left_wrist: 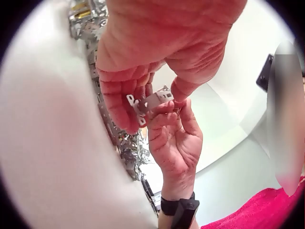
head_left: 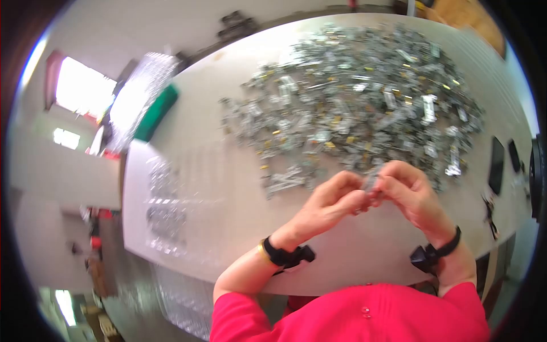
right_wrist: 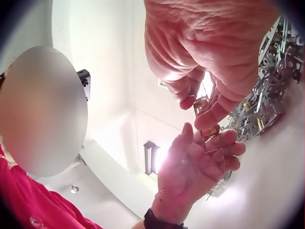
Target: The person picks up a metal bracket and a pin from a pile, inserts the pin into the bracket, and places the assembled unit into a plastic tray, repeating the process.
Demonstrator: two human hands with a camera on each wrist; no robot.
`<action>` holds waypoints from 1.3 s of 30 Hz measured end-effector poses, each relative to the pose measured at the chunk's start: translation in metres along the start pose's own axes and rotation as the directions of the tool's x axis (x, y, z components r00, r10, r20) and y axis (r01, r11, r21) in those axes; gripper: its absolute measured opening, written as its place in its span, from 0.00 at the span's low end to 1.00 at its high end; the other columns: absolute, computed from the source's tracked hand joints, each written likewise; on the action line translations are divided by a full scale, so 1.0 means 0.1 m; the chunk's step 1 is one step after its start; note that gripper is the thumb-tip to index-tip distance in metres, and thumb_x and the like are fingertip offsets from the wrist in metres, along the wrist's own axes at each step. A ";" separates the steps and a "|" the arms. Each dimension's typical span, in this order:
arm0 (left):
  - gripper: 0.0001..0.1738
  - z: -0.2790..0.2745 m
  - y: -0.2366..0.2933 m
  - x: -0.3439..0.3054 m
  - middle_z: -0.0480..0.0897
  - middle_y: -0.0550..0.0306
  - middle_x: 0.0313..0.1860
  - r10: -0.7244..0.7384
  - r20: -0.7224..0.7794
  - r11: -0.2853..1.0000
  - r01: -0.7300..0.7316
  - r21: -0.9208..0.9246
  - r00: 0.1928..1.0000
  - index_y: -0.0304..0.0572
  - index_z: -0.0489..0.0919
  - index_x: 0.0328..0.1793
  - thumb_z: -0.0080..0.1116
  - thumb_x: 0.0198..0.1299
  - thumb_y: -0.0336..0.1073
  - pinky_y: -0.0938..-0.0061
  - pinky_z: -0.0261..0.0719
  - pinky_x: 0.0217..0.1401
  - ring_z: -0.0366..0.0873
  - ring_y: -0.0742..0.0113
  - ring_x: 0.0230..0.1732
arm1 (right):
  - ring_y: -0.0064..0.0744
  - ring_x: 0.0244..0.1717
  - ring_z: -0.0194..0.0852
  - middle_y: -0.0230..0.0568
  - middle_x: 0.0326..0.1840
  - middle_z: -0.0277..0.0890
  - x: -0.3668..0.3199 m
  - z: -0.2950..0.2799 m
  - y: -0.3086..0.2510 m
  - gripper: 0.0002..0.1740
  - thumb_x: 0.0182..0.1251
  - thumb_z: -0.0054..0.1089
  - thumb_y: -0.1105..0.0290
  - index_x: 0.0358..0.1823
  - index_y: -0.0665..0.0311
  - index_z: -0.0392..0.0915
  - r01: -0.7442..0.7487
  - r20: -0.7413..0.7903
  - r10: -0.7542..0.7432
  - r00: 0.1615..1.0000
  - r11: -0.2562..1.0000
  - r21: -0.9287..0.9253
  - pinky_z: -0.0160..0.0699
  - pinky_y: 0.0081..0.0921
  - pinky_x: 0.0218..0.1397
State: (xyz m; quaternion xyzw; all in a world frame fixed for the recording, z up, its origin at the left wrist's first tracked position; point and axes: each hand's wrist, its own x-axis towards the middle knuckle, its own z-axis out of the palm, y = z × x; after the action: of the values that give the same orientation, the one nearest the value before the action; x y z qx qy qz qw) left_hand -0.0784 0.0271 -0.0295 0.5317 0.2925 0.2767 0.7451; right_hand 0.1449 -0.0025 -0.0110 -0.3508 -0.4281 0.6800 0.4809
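Note:
Close in front of the body, both hands meet over the near edge of a heap of small metal parts [head_left: 364, 114]. Between them is a small bent metal bracket [left_wrist: 156, 101], with slots in its strip and white-looking looped tabs at one end. My left hand [head_left: 333, 205] pinches it between thumb and fingers. From the other side, my right hand [head_left: 411, 196] grips it with thumb and forefinger, as the right wrist view shows. The fingertips of both hands come close together there and hide part of the bracket.
Clear plastic packaging [head_left: 165, 208] lies on the table's left side, near a green object [head_left: 156, 113] and bubble wrap [head_left: 139, 94]. At the right are a dark phone-like slab [head_left: 497, 165] and a small dark tool [head_left: 490, 215]. The pale table [head_left: 228, 228] curves around the front.

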 end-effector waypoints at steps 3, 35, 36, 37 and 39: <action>0.14 0.06 0.03 -0.03 0.84 0.55 0.44 0.232 -0.110 0.848 -0.146 0.510 0.966 0.36 0.76 0.56 0.64 0.72 0.36 0.69 0.80 0.51 0.83 0.67 0.46 | 0.26 0.43 0.83 0.35 0.40 0.82 -0.01 0.00 0.05 0.08 0.80 0.58 0.68 0.45 0.66 0.79 0.037 0.027 -0.036 0.999 0.998 -0.044 0.84 0.26 0.50; 0.15 -2.83 0.93 -1.89 0.87 0.37 0.43 0.461 -0.812 0.141 0.875 0.464 0.357 0.35 0.86 0.43 0.63 0.61 0.41 0.51 0.81 0.56 0.85 0.39 0.49 | 0.19 0.41 0.77 0.31 0.40 0.83 -0.05 0.22 0.43 0.02 0.72 0.68 0.74 0.42 0.64 0.86 -0.114 0.362 0.268 0.893 0.912 -0.395 0.76 0.19 0.45; 0.15 -2.87 0.90 -1.88 0.87 0.37 0.43 0.459 -0.813 0.144 0.873 0.466 0.358 0.35 0.86 0.43 0.63 0.61 0.41 0.51 0.81 0.56 0.85 0.39 0.49 | 0.19 0.41 0.77 0.31 0.39 0.83 -0.05 0.22 0.42 0.02 0.72 0.67 0.74 0.42 0.64 0.86 -0.148 0.347 0.289 0.892 0.913 -0.380 0.76 0.19 0.45; 0.15 -2.90 0.86 -1.87 0.88 0.37 0.43 0.442 -0.825 0.137 0.883 0.449 0.351 0.36 0.87 0.43 0.64 0.61 0.41 0.52 0.81 0.57 0.85 0.39 0.50 | 0.19 0.40 0.78 0.31 0.39 0.83 -0.05 0.22 0.41 0.02 0.72 0.67 0.74 0.42 0.64 0.86 -0.182 0.332 0.310 0.891 0.913 -0.364 0.76 0.19 0.45; 0.14 -2.95 0.82 -1.85 0.88 0.37 0.44 0.422 -0.837 0.131 0.891 0.436 0.347 0.36 0.87 0.43 0.64 0.60 0.41 0.52 0.81 0.57 0.85 0.39 0.51 | 0.20 0.40 0.78 0.31 0.39 0.83 -0.04 0.21 0.41 0.02 0.72 0.67 0.74 0.42 0.64 0.86 -0.190 0.324 0.320 0.890 0.908 -0.373 0.76 0.20 0.45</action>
State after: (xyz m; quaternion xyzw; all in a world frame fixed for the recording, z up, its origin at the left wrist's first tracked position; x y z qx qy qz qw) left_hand -0.4268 0.1025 -0.0024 0.5382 0.8382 0.0841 -0.0254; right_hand 0.1129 -0.0189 -0.0397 -0.3425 -0.5701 0.7109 0.2286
